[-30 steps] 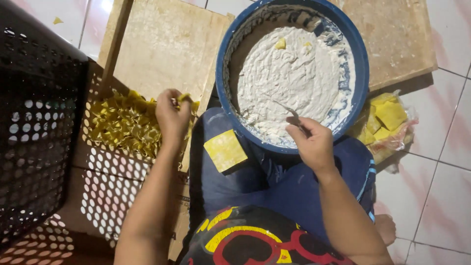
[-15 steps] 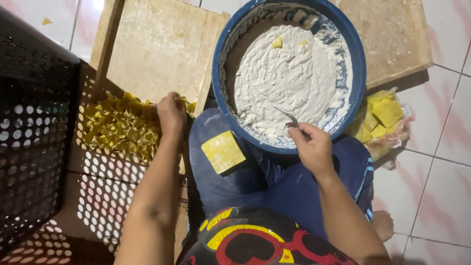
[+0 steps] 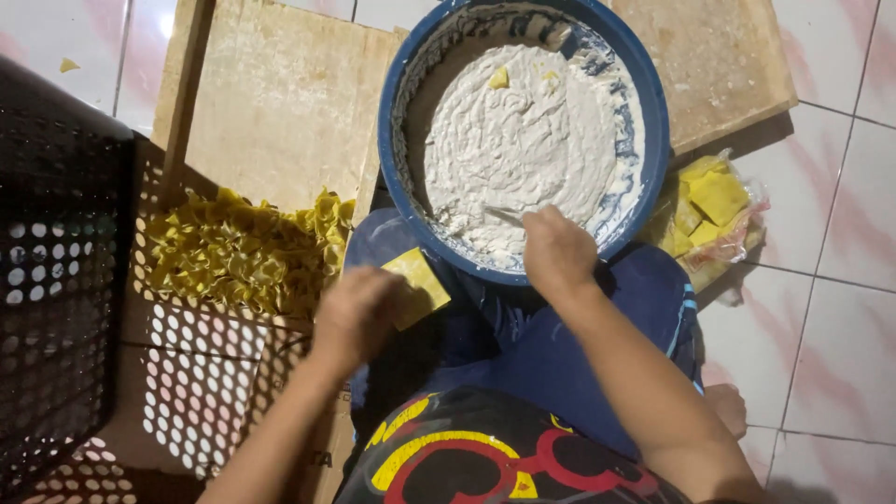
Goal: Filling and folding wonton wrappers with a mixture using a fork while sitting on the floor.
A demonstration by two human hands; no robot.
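Note:
A blue basin (image 3: pixel 653 121) full of pale paste filling (image 3: pixel 523 140) rests on my lap. My right hand (image 3: pixel 557 252) sits at its near rim, fingers closed on a thin utensil whose tip dips into the paste. A square yellow wrapper (image 3: pixel 417 287) lies on my left thigh. My left hand (image 3: pixel 357 313) is blurred, its fingers touching that wrapper. A heap of folded yellow dumplings (image 3: pixel 243 250) lies in a perforated brown crate (image 3: pixel 201 392) to my left.
A black perforated crate (image 3: pixel 56 280) stands at far left. Wooden boards (image 3: pixel 271 103) lie behind the basin on the tiled floor. A plastic bag of yellow wrappers (image 3: pixel 714 210) sits on the floor at right.
My left hand has come back from the dumpling heap in the crate to the yellow wrapper on my thigh. My right hand stays at the basin's near rim.

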